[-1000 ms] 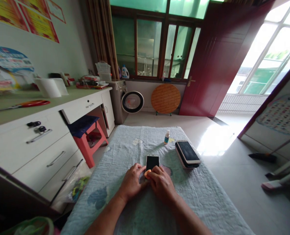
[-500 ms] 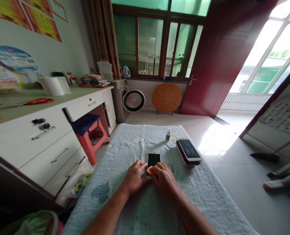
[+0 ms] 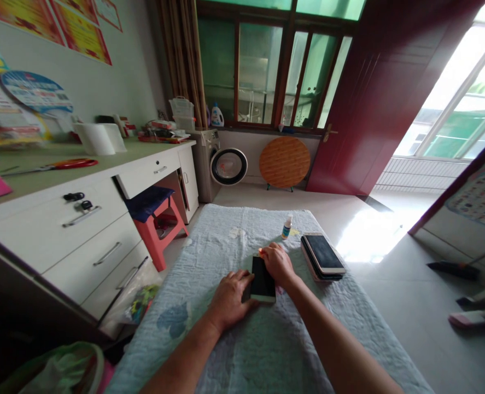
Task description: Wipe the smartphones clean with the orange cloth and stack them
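A smartphone (image 3: 262, 280) with a dark screen and light frame lies face up on the cloth-covered table. My left hand (image 3: 232, 298) grips its left edge, fingers along the side and thumb by the lower corner. In my right hand (image 3: 278, 262) is a small orange wiping pad (image 3: 261, 251), pinched at the phone's top end; most of it is hidden by the fingers. Beyond the hands stands a small spray bottle (image 3: 286, 227) with a white top. To the right lies a stack of phones (image 3: 323, 255), the uppermost one white-framed.
A pale blue quilted cloth (image 3: 221, 241) covers the table. On the left are a white desk (image 3: 90, 230) and a red stool (image 3: 162, 232). A washing machine (image 3: 205, 164) with its door open and a round wooden tabletop (image 3: 284, 162) stand at the back.
My right hand has moved the orange pad from the phone's lower part up to its top end, baring more of the screen. My left hand stays at the left edge. The view has shifted slightly.
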`<action>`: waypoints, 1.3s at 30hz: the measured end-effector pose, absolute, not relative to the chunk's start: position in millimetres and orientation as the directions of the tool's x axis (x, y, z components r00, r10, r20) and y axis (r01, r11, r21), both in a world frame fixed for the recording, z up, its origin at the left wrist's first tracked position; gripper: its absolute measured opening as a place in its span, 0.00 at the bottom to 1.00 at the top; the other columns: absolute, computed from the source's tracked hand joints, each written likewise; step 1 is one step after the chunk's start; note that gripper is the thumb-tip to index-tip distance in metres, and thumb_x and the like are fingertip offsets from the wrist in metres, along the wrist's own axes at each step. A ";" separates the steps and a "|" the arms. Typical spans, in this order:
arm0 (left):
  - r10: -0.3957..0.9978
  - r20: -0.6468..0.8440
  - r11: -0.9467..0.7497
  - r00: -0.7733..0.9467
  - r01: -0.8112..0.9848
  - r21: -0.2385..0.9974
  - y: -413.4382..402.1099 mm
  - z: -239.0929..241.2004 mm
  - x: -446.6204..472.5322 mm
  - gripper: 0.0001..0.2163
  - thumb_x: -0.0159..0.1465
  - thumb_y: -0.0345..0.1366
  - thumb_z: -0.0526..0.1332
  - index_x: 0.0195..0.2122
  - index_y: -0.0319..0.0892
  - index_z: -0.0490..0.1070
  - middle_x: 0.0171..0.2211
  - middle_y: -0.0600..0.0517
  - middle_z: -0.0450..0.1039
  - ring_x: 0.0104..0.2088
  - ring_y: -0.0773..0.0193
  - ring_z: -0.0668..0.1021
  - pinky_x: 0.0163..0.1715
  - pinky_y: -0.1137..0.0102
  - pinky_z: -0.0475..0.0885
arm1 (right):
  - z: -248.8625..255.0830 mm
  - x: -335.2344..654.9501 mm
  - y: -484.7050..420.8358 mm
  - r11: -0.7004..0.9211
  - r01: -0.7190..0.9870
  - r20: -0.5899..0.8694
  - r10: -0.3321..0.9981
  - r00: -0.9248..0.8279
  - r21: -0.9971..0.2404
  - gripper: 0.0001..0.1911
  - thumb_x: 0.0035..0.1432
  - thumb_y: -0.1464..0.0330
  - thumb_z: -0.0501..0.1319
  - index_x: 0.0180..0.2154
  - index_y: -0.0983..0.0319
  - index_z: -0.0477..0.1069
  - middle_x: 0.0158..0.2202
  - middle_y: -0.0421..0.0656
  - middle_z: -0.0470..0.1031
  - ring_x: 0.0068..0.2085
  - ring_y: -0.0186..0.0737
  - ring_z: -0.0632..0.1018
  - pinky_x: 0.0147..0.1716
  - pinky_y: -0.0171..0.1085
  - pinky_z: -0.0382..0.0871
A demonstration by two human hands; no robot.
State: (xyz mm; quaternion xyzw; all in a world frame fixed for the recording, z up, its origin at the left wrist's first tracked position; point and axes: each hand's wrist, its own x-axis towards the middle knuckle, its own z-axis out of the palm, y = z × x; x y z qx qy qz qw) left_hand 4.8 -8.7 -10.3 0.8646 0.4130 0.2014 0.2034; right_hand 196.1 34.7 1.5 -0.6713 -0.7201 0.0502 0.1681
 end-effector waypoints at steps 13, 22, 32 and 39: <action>0.856 0.242 -0.503 0.457 0.627 0.595 -8.3 -21.5 7.3 0.38 0.50 0.52 0.69 0.58 0.40 0.59 0.52 0.41 0.67 0.54 0.44 0.69 0.55 0.51 0.64 | 8.0 171.7 33.0 0.312 0.898 0.075 0.950 -0.305 -0.311 0.12 0.60 0.71 0.56 0.35 0.58 0.78 0.38 0.44 0.69 0.41 0.38 0.67 0.38 0.33 0.58; 0.821 0.318 -0.562 0.474 0.575 0.595 -6.2 -24.6 5.8 0.45 0.49 0.45 0.69 0.64 0.42 0.46 0.56 0.38 0.61 0.57 0.43 0.66 0.55 0.50 0.62 | 18.5 165.3 -19.8 0.410 0.845 -0.004 0.899 -0.438 -0.344 0.04 0.53 0.70 0.64 0.32 0.58 0.77 0.37 0.41 0.66 0.40 0.37 0.65 0.32 0.33 0.55; 0.840 0.266 -0.531 0.472 0.622 0.575 -6.4 -28.8 6.4 0.47 0.49 0.48 0.69 0.65 0.46 0.45 0.60 0.41 0.58 0.59 0.44 0.64 0.56 0.51 0.60 | 19.9 175.4 21.7 0.393 0.881 0.079 0.919 -0.387 -0.262 0.12 0.61 0.70 0.55 0.34 0.60 0.78 0.36 0.44 0.67 0.39 0.38 0.67 0.36 0.34 0.59; 0.847 0.236 -0.516 0.476 0.630 0.581 -6.4 -26.0 6.7 0.49 0.50 0.55 0.67 0.66 0.43 0.42 0.60 0.38 0.59 0.59 0.42 0.64 0.55 0.51 0.62 | 19.1 172.8 45.6 0.309 0.918 0.033 0.950 -0.311 -0.248 0.13 0.61 0.73 0.54 0.35 0.60 0.77 0.39 0.45 0.68 0.41 0.39 0.68 0.38 0.34 0.60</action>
